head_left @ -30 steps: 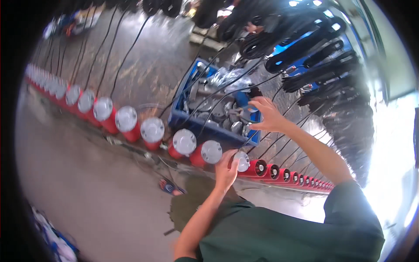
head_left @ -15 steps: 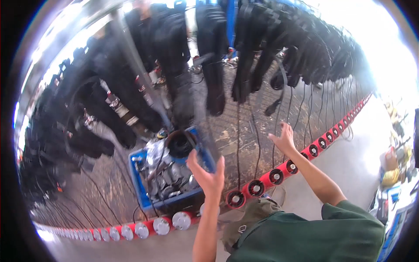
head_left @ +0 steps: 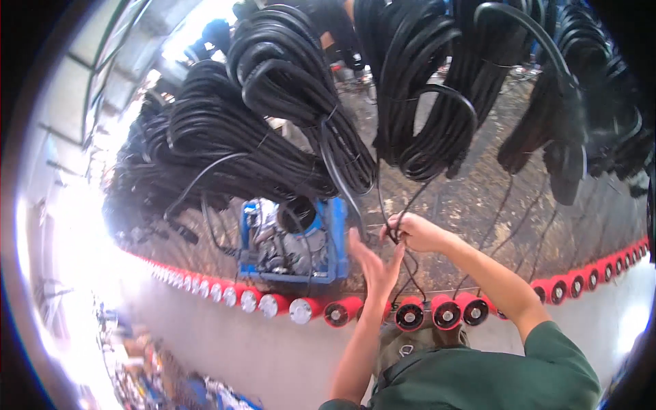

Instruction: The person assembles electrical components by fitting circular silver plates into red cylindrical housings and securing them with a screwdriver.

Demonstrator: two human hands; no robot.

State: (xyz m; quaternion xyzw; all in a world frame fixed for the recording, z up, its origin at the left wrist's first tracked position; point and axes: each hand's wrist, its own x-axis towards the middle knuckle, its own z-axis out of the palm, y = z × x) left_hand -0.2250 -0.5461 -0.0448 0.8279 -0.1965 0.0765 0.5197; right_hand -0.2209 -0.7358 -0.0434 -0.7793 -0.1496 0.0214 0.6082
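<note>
Thin black cables [head_left: 408, 205] run down from hanging bundles toward the red cylinders below. My right hand [head_left: 422, 234] pinches several of these cables where they come together above the bench edge. Close by on its left, my left hand [head_left: 377, 268] has its fingers stretched and thumb apart. A thicker black cable [head_left: 345, 188] drops from a coil to just above the left fingertips; whether it touches them I cannot tell. Red cylinders with round black ends [head_left: 410, 314] line the bench edge under both hands.
Large coiled bundles of black cable [head_left: 287, 75] hang across the top. A blue crate [head_left: 294, 278] of silvery metal parts, with a dark roll [head_left: 298, 214] on it, stands left of my hands. The worn bench top [head_left: 465, 205] lies behind. Loose items [head_left: 157, 376] cover the floor lower left.
The view has shifted, so the crate and cylinders sit differently in it. My right hand, earlier open and apart, has closed on the cables. Both hands are now close together.
</note>
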